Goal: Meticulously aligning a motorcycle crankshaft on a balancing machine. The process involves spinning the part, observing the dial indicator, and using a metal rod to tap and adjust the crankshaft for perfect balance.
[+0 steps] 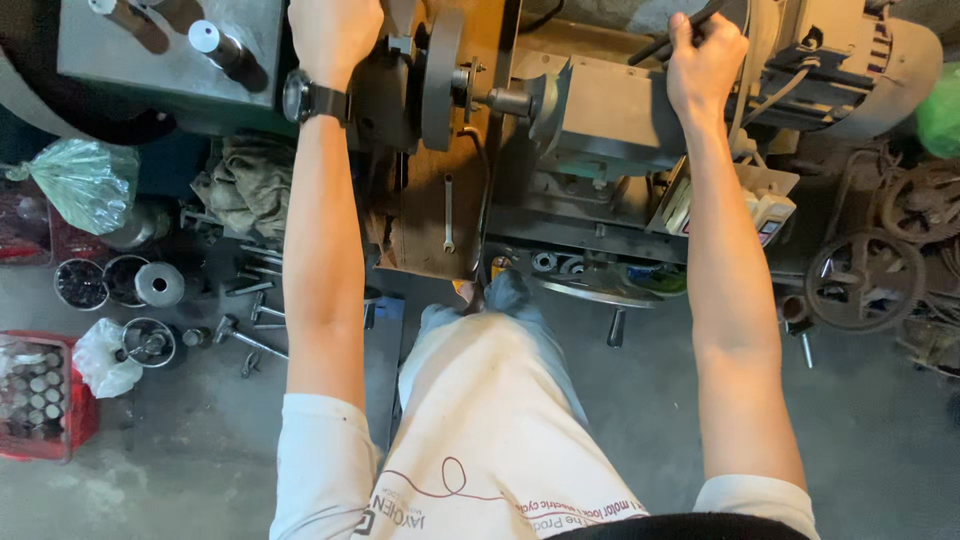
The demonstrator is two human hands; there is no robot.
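I look straight down at a metal lathe. My right hand is closed around a dark lever handle at the top right of the machine. My left hand, with a black watch on the wrist, rests on the dark part left of the round metal disc; whether it grips anything there is hidden. A shaft runs from the disc toward the grey tailstock block. A wrench lies on the brown bed below the disc.
On the floor at left are a red crate of metal pieces, several round tins and cylinders, loose bolts, rags and plastic bags. A handwheel sticks out near my legs. Rusty wheels stand at right.
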